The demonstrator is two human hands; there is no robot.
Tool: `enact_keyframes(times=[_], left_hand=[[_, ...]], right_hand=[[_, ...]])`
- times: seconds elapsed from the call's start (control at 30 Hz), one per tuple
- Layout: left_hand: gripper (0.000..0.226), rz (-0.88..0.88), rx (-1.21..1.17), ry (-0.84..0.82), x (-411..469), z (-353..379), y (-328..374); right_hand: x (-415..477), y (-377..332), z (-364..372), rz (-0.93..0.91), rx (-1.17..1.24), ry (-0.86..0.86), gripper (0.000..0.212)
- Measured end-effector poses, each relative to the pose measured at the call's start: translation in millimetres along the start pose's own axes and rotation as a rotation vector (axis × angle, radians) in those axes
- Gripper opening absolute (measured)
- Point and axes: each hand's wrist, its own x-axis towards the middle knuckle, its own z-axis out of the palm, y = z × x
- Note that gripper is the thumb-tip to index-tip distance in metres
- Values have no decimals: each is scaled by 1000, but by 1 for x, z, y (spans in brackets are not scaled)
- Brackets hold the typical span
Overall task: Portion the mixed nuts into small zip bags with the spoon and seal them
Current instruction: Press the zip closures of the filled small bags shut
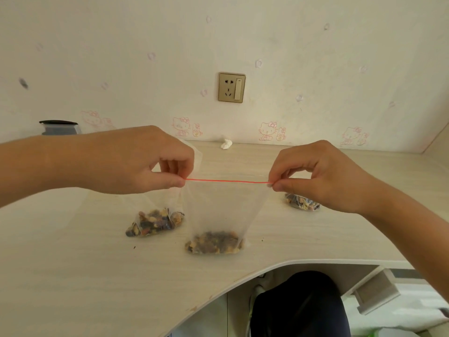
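The left hand (136, 161) pinches one end of the red zip strip (226, 181) and the right hand (318, 173) pinches the other, holding the zip bag (218, 215) taut and upright with its nuts (213, 243) at the bottom, over the desk (73, 251). Two more filled bags (153, 222) (301, 201) lie behind, one either side.

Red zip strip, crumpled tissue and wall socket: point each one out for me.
red zip strip (227, 181), head view, the middle of its length.
crumpled tissue (226, 144), head view, centre of the wad.
wall socket (231, 87), head view, middle of its plate.
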Motion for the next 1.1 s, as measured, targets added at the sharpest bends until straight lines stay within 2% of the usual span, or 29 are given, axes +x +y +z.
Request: enact_keyframes(times=[0.1, 0.2, 0.37, 0.47, 0.6, 0.73, 0.83, 0.97, 1.1], left_hand=[[10, 21, -92, -2, -2, 9, 2], [16, 34, -70, -12, -1, 16, 1], [7, 30, 1, -18, -2, 7, 4], [7, 48, -45, -9, -2, 6, 8], [5, -57, -258, 172, 2, 16, 2], [21, -178, -555, 378, -1, 44, -2], [30, -266, -702, 437, -1, 63, -4], [23, -297, -753, 476, 0, 74, -4], [17, -313, -660, 547, -3, 82, -3]], right_hand=[[-1, 3, 2, 27, 58, 33, 13], [-2, 4, 6, 25, 99, 71, 12], [-4, 5, 8, 24, 127, 91, 13], [-3, 7, 7, 20, 121, 81, 15], [-5, 12, 11, 11, 156, 147, 15], [-9, 20, 24, 26, 262, 273, 1], [-13, 29, 36, 31, 350, 340, 6], [-17, 38, 45, 34, 507, 372, 21], [-17, 38, 51, 81, 547, 375, 15]])
